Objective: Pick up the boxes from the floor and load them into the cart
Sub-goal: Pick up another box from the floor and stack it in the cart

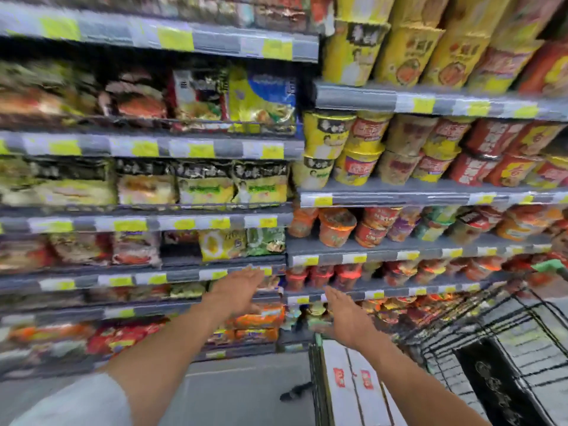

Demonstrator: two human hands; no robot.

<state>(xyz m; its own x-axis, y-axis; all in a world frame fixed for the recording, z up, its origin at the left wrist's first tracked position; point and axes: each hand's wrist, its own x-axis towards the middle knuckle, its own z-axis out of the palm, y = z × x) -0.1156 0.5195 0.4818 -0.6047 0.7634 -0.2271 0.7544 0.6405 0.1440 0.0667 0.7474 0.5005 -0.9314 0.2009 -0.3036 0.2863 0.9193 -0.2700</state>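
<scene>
In the blurred head view, the left hand (242,287) and right hand (347,321) reach out flat and empty with palms facing, probably spaced for a box's sides. A white box (353,401) lies in the cart (315,376) near right, against its left wall, under the right hand.

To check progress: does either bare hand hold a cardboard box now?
No, the bare left hand and bare right hand are both open and empty.

Shelves (147,221) crammed with noodle packets (203,186) and cups (356,161) wall off the far side; bare floor (239,385) lies open along their base, left of the cart (314,373) (a white box (347,395) fills its left side).
</scene>
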